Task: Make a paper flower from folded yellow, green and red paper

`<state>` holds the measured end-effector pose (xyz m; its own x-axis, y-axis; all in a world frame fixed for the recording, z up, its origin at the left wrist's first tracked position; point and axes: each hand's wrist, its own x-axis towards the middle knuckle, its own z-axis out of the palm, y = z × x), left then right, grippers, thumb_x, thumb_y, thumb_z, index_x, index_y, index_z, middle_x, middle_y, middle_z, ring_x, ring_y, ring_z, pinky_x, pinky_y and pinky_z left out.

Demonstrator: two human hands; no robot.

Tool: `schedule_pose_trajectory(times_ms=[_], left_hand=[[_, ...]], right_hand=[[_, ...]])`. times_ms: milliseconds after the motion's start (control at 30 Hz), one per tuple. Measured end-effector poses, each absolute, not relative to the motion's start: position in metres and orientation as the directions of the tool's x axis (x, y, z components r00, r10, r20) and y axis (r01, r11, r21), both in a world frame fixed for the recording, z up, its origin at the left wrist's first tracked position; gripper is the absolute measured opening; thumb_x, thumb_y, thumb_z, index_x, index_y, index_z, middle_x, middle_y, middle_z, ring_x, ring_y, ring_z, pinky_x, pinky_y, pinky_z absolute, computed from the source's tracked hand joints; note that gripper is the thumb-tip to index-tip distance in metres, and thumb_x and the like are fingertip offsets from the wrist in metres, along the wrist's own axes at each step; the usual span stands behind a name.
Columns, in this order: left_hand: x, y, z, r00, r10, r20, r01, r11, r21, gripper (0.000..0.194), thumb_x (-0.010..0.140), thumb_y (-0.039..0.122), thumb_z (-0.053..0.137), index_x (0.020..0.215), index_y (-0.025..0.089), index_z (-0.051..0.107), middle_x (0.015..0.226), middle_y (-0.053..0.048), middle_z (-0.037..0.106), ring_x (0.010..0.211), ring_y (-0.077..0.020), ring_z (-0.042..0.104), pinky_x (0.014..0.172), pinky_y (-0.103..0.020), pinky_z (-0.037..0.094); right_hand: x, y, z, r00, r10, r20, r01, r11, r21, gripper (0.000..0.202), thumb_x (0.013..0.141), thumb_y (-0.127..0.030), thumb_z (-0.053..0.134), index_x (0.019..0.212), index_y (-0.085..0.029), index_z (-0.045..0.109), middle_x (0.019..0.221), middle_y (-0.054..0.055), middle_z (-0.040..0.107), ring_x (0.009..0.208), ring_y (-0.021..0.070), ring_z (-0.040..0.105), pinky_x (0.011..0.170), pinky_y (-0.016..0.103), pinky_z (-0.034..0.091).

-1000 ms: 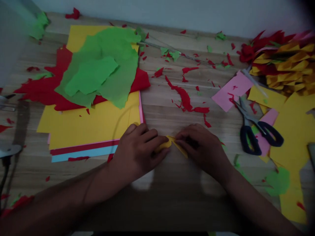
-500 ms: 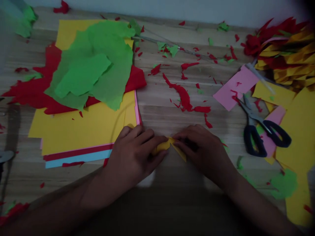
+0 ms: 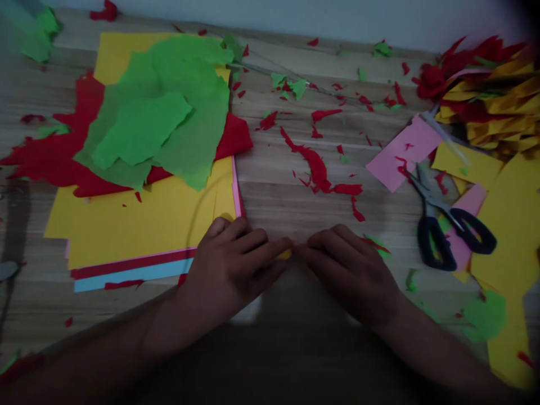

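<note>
Low in the middle of the view, my left hand (image 3: 238, 259) is closed around a small piece of yellow paper (image 3: 286, 255). Only the tip of that paper shows past the thumb and index finger; the rest is hidden under the hand. My right hand (image 3: 352, 270) is pinched, its fingertips almost touching those of the left. What lies between the right fingers is covered. Beside the left hand lies a stack of coloured sheets (image 3: 139, 225), yellow on top, with torn green crepe paper (image 3: 156, 107) over red crepe paper (image 3: 54, 154).
Scissors (image 3: 432, 199) with dark handles lie at the right, by pink paper (image 3: 405, 152) and yellow sheets (image 3: 508, 219). A cluster of folded yellow paper pieces (image 3: 502, 115) fills the upper right. Red scraps (image 3: 312, 163) are scattered on the wooden surface (image 3: 270, 194).
The narrow yellow strip visible between my hands half a second ago is now mostly covered. The fingertips of my right hand have come down over it, close to the left hand.
</note>
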<state>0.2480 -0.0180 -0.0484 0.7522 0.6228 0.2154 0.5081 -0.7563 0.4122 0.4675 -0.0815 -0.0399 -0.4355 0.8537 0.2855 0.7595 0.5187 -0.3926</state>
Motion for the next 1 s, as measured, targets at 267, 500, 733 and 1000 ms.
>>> schedule_pose_trajectory(times_ms=[267, 500, 733, 1000], left_hand=[[0.249, -0.018, -0.048, 0.759, 0.617, 0.207, 0.52, -0.766, 0.379, 0.02, 0.093, 0.036, 0.065, 0.113, 0.031, 0.068, 0.078, 0.003, 0.067, 0.078, -0.0208, 0.05, 0.07, -0.037, 0.03], [0.246, -0.015, -0.048, 0.768, 0.608, 0.2, 0.484, -0.756, 0.44, 0.014, 0.093, 0.034, 0.065, 0.105, 0.032, 0.072, 0.077, 0.003, 0.066, 0.079, -0.0194, 0.051, 0.07, -0.036, 0.029], [0.247, -0.017, -0.043, 0.784, 0.603, 0.144, 0.517, -0.764, 0.386, 0.028, 0.094, 0.038, 0.063, 0.12, 0.033, 0.069, 0.083, -0.001, 0.065, 0.082, -0.0211, 0.052, 0.072, -0.037, 0.031], [0.25, -0.017, -0.04, 0.773, 0.626, 0.102, 0.584, -0.765, 0.271, 0.037, 0.097, 0.04, 0.057, 0.133, 0.035, 0.062, 0.092, -0.004, 0.063, 0.085, -0.0233, 0.052, 0.072, -0.038, 0.032]], right_hand=[[0.466, -0.087, -0.049, -0.285, 0.917, 0.278, 0.758, 0.393, -0.52, 0.011, 0.094, -0.016, 0.066, 0.101, -0.013, 0.073, 0.087, 0.007, 0.067, 0.08, 0.0188, 0.056, 0.07, 0.032, 0.048], [0.473, -0.094, -0.048, -0.312, 0.916, 0.251, 0.783, 0.398, -0.478, 0.017, 0.093, -0.01, 0.064, 0.103, -0.018, 0.075, 0.09, 0.007, 0.068, 0.079, 0.0181, 0.056, 0.07, 0.032, 0.046], [0.474, -0.092, -0.047, -0.297, 0.917, 0.267, 0.774, 0.395, -0.495, 0.017, 0.093, -0.011, 0.065, 0.102, -0.019, 0.076, 0.088, 0.006, 0.068, 0.079, 0.0171, 0.055, 0.07, 0.031, 0.046], [0.472, -0.092, -0.046, -0.331, 0.903, 0.275, 0.801, 0.423, -0.423, 0.017, 0.093, -0.016, 0.066, 0.106, -0.019, 0.076, 0.09, 0.007, 0.07, 0.077, 0.0188, 0.054, 0.069, 0.033, 0.046]])
